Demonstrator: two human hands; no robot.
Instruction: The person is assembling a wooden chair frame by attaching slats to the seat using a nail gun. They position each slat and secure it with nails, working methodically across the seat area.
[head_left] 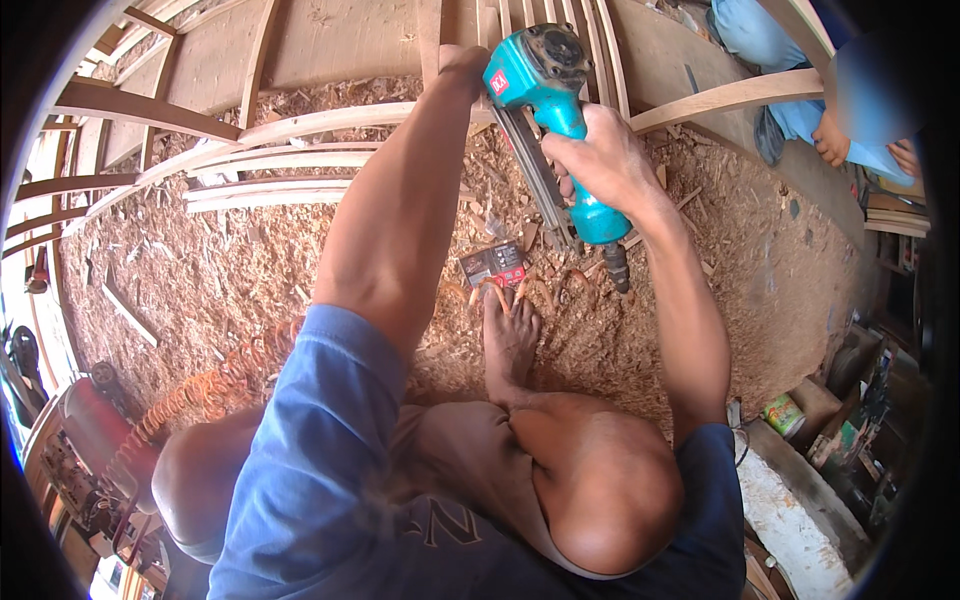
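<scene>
My right hand (605, 160) is closed around the handle of a teal air nailer (550, 110). Its dark head reaches forward, and its long grey magazine slants down to a hose fitting at the base. My left hand (463, 62) is closed on the wooden frame (430, 35), just left of the nailer's head; its fingers are mostly hidden. The nailer's nose and the exact spot it faces cannot be seen. A curved wooden rail (330, 122) of the frame runs left from near my hands.
Wood shavings cover the ground. A small printed box (495, 265) lies by my bare foot (510, 340). An orange coiled hose (220, 385) trails at left near a red tank (95, 430). Loose strips (270, 190) lie left. Another person's hand (830, 140) shows at far right.
</scene>
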